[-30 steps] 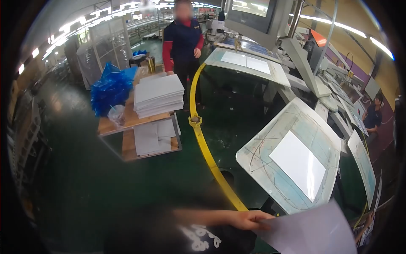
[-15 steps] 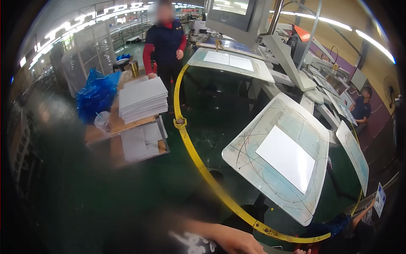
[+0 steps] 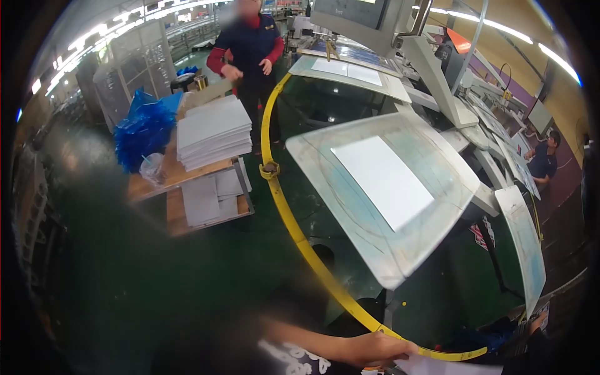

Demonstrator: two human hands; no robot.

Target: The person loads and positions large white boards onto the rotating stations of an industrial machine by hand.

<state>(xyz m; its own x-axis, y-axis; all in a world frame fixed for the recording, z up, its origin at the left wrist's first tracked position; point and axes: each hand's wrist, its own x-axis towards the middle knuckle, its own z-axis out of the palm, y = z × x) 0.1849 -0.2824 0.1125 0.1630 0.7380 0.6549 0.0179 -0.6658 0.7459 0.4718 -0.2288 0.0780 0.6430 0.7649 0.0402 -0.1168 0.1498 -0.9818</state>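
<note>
My left hand (image 3: pixel 382 348) reaches in from the bottom, its forearm bare below a dark sleeve with a white pattern. Its fingers are closed on the edge of a white sheet (image 3: pixel 447 365), which is partly cut off by the frame. In front of the hand runs a curved yellow rail (image 3: pixel 300 240). Beyond the rail, a pale, stained platen (image 3: pixel 437 162) carries another white sheet (image 3: pixel 382 181) lying flat. My right hand is out of view.
A wooden stand (image 3: pixel 147 187) at left holds a stack of white sheets (image 3: pixel 212 131), beside blue plastic (image 3: pixel 144 134). A person (image 3: pixel 250 53) stands behind it. More platens (image 3: pixel 522 244) follow at right, where another person's hand (image 3: pixel 537 322) holds a printed sheet.
The nearest platen has swung up and to the left with its sheet. My left hand has shifted right, and a white sheet now shows at its fingers. The person behind the stand has raised a hand.
</note>
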